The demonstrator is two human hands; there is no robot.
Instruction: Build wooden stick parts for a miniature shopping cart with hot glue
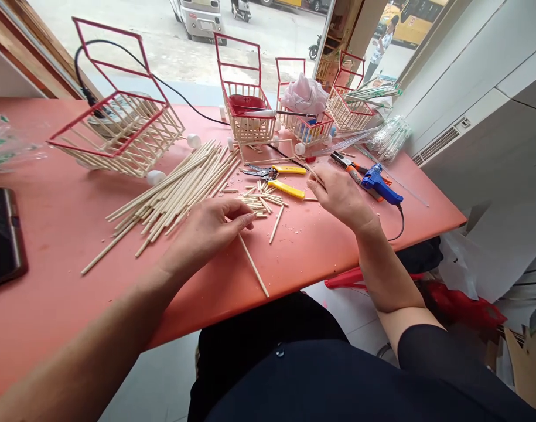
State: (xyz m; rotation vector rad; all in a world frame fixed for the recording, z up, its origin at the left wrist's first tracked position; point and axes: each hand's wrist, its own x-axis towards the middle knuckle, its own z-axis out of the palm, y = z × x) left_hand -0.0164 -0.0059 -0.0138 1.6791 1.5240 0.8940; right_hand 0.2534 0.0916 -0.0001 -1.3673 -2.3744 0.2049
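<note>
My left hand [212, 228] is closed, thumb against the fingers, around a thin wooden stick [254, 266] that slants down toward the table's front edge. Farther right, my right hand [344, 196] is curled around another slim wooden stick [314, 173], whose end pokes out past the fingers. Between the hands lie short cut stick pieces [261, 202] and one loose piece [276, 224]. Just beyond them are wire-stripping pliers [289, 189] with yellow handles, jaws apart. A large pile of long sticks [180, 190] spreads out behind my left hand.
Small cart-shaped stick frames with red edges [140, 132] line the back of the pink table [74, 234]. A blue glue gun [379, 183] lies by orange-handled pliers [351, 167] at the right. A phone [4, 234] rests at the left. Bundled clear-wrapped sticks [391, 138] sit back right.
</note>
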